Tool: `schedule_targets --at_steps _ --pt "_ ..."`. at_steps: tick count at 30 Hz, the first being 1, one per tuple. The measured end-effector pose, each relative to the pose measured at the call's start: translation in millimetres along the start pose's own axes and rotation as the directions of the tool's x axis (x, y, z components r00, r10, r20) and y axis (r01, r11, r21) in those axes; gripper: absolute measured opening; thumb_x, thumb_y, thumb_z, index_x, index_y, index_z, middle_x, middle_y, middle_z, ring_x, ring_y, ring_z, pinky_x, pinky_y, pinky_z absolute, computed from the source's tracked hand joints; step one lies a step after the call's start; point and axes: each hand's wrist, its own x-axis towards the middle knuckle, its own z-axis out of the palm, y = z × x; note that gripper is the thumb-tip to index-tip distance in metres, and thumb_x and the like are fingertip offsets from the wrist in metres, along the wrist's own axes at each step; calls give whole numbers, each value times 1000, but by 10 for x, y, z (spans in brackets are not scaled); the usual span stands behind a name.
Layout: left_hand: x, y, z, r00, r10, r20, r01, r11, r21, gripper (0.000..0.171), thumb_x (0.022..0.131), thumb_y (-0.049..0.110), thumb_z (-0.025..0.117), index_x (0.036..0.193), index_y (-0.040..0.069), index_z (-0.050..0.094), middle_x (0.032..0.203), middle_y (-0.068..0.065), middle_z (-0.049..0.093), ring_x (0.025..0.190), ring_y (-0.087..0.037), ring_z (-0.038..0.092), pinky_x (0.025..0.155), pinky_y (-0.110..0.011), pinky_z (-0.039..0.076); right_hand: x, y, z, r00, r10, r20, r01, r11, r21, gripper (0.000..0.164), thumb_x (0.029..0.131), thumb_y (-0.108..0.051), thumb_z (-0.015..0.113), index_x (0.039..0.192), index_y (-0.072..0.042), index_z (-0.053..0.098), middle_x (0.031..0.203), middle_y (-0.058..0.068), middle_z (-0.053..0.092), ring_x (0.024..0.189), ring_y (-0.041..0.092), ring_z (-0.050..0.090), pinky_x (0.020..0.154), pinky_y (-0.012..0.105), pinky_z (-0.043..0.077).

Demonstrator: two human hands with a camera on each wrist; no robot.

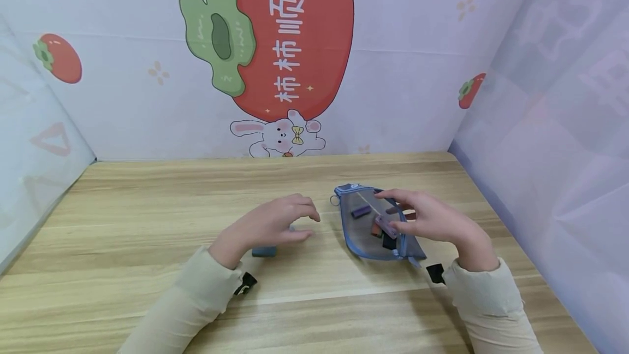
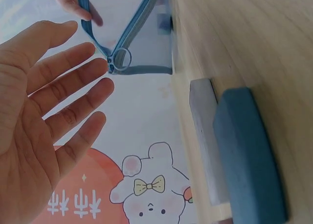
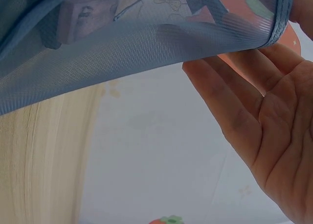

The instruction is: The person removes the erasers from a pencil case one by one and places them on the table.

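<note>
A blue-trimmed mesh zip pouch (image 1: pixel 366 239) stands on the table with a metal ring at its upper left corner. My right hand (image 1: pixel 437 217) holds its right-hand edge, thumb and fingers on either side of the mesh. Through the mesh show a purple block (image 1: pixel 361 211), a lilac block (image 1: pixel 385 226), an orange block (image 1: pixel 375 228) and a black piece (image 1: pixel 389 242). To the left of the pouch my left hand (image 1: pixel 275 225) hovers with relaxed, spread fingers and nothing in it. A teal block (image 2: pixel 249 155) lies on the table beside a pale grey block (image 2: pixel 208 141), close to that hand.
The wood-grain table (image 1: pixel 147 206) meets a printed backdrop (image 1: pixel 403 70) at the back, with more printed sheets at both sides. Black straps (image 1: pixel 245 284) hang at both sleeve cuffs.
</note>
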Motion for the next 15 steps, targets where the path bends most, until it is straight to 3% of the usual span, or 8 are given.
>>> schedule_targets --at_steps 6,15 --pt "108 48 23 999 49 -8 -49 999 17 25 94 24 67 113 9 70 111 -1 67 107 -14 60 97 -31 51 1 -2 1 1000 6 -3 -6 1000 -12 57 91 -10 69 143 -5 48 135 18 57 101 22 60 94 53 53" --pt "283 151 54 997 80 -12 -80 997 -6 25 94 20 66 116 10 69 115 -1 67 108 -15 59 99 -30 50 8 12 4 1000 -1 -6 1 1000 4 56 91 -10 69 143 -5 48 141 19 54 113 30 60 97 57 50"
